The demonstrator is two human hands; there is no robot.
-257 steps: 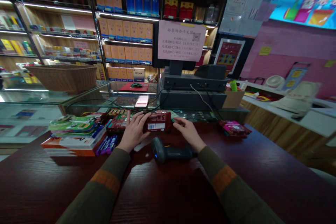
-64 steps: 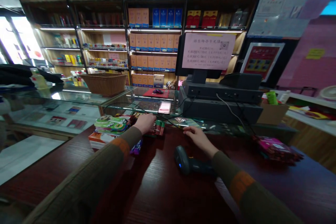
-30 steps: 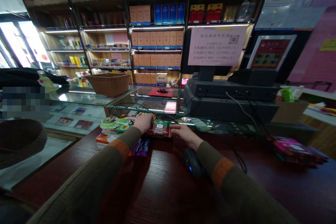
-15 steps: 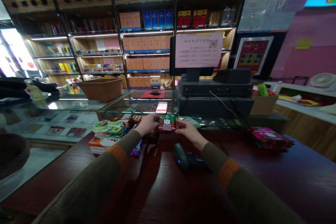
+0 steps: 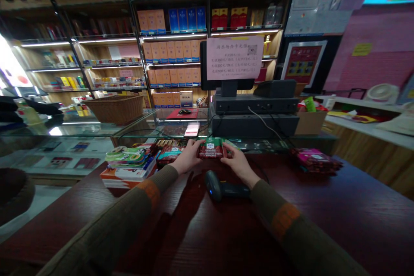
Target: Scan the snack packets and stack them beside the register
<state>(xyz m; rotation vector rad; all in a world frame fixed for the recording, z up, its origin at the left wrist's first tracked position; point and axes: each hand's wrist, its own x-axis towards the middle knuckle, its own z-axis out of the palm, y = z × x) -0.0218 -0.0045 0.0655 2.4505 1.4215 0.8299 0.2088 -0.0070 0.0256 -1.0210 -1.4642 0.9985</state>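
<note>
Between my two hands is a flat red-brown and green packet with printed lettering (image 5: 211, 148), its front facing me. My left hand (image 5: 189, 155) grips its left edge, and my right hand (image 5: 238, 163) grips the right edge, thumb in front. Just below them on the dark wooden counter lies a black barcode scanner (image 5: 214, 186) with a blue light. Left of my left hand is a pile of red and teal packets (image 5: 170, 153). Farther left, green cartoon-patterned packs (image 5: 131, 155) lie on an orange and white box (image 5: 123, 177).
A stack of pink and dark red packets (image 5: 315, 161) lies at the right of the counter (image 5: 291, 224). Behind stand a till with a monitor bearing a pink notice (image 5: 234, 58), a wicker basket (image 5: 114, 109), a cardboard box (image 5: 312, 122) and shelves of boxed goods.
The packet stays in both hands and is now slightly right of the pile, showing the red and teal packets more fully. The whole view has shifted a little.
</note>
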